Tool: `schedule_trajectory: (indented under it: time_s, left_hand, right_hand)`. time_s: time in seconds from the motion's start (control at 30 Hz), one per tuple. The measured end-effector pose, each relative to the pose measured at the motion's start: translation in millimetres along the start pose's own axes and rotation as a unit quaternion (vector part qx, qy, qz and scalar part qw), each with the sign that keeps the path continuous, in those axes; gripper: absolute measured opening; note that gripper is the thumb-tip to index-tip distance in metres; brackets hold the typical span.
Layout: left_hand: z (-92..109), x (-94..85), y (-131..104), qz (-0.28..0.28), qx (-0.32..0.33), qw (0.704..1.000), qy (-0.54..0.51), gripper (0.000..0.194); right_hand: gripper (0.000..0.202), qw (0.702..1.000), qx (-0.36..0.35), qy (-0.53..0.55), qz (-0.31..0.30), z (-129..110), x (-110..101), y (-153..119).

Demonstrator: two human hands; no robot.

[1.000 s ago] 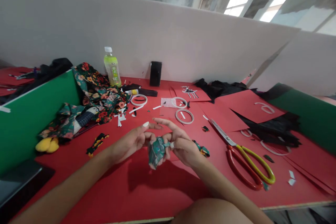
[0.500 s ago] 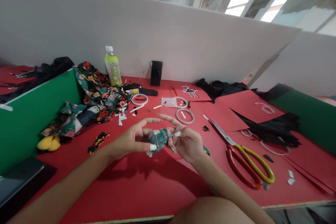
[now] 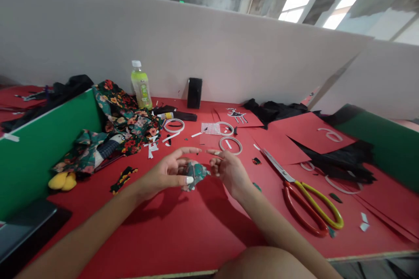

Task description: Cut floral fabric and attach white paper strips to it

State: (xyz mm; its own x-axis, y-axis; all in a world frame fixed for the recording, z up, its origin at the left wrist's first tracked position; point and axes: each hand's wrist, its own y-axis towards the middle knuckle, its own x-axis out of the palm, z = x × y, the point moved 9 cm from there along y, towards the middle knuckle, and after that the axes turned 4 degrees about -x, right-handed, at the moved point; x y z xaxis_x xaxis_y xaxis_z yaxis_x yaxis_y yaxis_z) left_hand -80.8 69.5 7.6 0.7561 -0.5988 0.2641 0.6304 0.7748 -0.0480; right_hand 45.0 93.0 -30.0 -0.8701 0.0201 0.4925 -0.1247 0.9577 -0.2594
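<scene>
A small crumpled scrap of green floral fabric [image 3: 197, 175] is pinched between the thumb and fingers of my left hand [image 3: 168, 172], above the red tabletop. Just right of the scrap is my right hand [image 3: 231, 172]. Its index finger points toward the left fingertips while the other fingers curl in near the fabric's edge. Whatever those curled fingers hold, if anything, is too small to make out. Beyond both hands lie a white tape ring [image 3: 231, 145] and a red-and-white checked piece [image 3: 210, 128].
Large scissors [image 3: 294, 183] with red and yellow handles lie at right, near red card sheets [image 3: 317, 133] and black fabric [image 3: 347, 165]. Floral cloth [image 3: 131, 117], a yellow-green bottle [image 3: 141, 87] and a green divider [image 3: 52, 139] are at left. A phone [image 3: 194, 93] leans on the back panel.
My right hand has drawn slightly away from the fabric and curled its fingers. The pale strip by its fingertips no longer shows. My left hand keeps its hold on the scrap.
</scene>
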Motion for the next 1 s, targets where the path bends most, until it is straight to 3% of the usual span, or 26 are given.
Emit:
schedule_trajectory:
  time_s: [0.1,0.17,0.33,0.47,0.63,1.0]
  left_hand:
    - [2,-3.8,0,0.006,0.019,1.0,0.019,0.06]
    - [3,-7.3,0,0.015,0.031,0.999,0.033,0.057]
    - [1,-7.1,0,0.007,0.034,0.998,0.051,0.061]
    - [-3,2.1,-1,-0.015,0.026,0.994,0.103,0.076]
    - [-6,7.0,-3,-0.011,0.02,0.98,0.196,0.079]
    - [2,-20.2,1,0.039,0.036,0.978,0.204,0.074]
  right_hand:
    - [0.026,0.994,0.099,-0.005,-0.053,25,10,-1]
    - [0.032,0.986,0.125,0.004,-0.107,32,21,-5]
    - [0.03,0.983,0.08,0.0,-0.165,26,35,-12]
    - [0.022,0.985,0.028,-0.036,-0.168,20,36,-13]
    - [0.018,0.99,0.002,-0.063,-0.13,17,30,-12]
    - [0.026,0.997,-0.03,-0.05,-0.057,5,12,-3]
